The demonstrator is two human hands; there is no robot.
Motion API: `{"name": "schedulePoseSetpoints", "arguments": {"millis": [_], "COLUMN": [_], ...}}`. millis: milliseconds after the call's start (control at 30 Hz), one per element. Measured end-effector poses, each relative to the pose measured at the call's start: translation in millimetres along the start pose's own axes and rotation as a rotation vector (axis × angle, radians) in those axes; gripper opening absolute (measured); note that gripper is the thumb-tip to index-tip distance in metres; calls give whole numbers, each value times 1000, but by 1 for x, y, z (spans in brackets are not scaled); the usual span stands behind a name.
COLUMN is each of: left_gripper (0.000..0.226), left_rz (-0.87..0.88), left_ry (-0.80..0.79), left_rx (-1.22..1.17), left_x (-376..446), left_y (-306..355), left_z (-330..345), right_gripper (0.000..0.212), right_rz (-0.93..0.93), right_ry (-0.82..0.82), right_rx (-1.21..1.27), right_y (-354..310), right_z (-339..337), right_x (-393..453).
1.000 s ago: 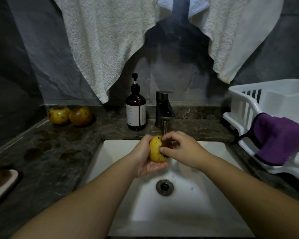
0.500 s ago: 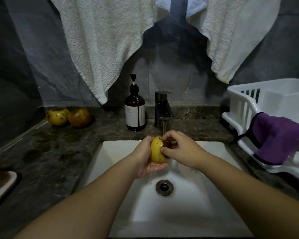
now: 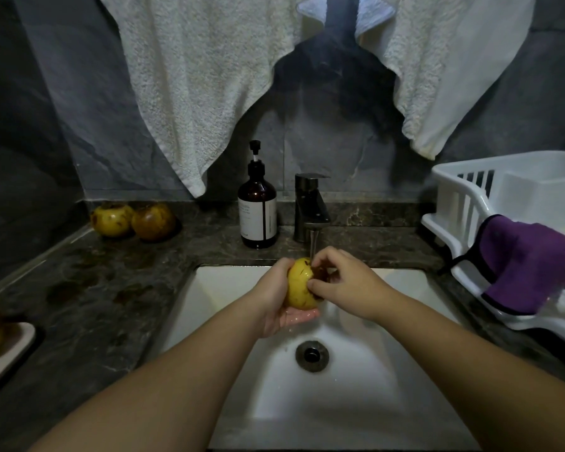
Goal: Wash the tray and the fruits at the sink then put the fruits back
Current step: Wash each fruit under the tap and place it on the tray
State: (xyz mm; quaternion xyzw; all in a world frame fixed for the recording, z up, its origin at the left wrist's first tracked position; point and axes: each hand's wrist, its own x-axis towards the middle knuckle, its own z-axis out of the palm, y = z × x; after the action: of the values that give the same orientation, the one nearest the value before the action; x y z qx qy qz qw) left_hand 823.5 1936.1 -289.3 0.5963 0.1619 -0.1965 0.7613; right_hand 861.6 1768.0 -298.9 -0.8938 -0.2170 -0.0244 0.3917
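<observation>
Yellow fruit [image 3: 300, 283] under faucet [image 3: 310, 208] stream, above sink [image 3: 388, 321]; cupped in left hand [image 3: 279, 300], fingers curled beneath. Right hand [image 3: 346, 285] pinching its right side, apparently rubbing. Tray [image 3: 9, 349] far left on counter [image 3: 95, 288], nearer left hand.

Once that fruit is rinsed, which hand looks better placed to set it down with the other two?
Probably the left hand: it cradles the yellow fruit from below, and the two fruits sit on the counter to its side. The right hand only rubs it.
</observation>
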Motion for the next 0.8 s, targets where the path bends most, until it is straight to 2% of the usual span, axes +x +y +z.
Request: {"name": "schedulePoseSetpoints", "arguments": {"millis": [167,333,433,533,667,733,800], "left_gripper": [48,47,48,53,74,85,92], "left_rz": [-9,-12,-20,-31,-95,-121,-127], "left_ry": [4,4,7,5,-52,-73,-92], "left_rx": [-3,0,-15,-42,-40,26,100], "left_x": [2,4,5,7,9,10,9], "left_y": [-1,-1,-2,0,1,-1,-2], "left_z": [0,-1,-2,-2,-4,-9,-12], "right_gripper": [34,23,24,41,83,90,83], "right_rz": [-5,-11,-4,22,53,88,147], "right_ry": [10,5,12,2,-81,-83,-51], "right_rx": [8,-32,-53,2,-30,-25,103], "right_y": [-2,0,1,1,0,-1,0], "right_z": [-1,-1,1,3,5,6,4], "right_x": [-1,-1,0,0,1,3,3]}}
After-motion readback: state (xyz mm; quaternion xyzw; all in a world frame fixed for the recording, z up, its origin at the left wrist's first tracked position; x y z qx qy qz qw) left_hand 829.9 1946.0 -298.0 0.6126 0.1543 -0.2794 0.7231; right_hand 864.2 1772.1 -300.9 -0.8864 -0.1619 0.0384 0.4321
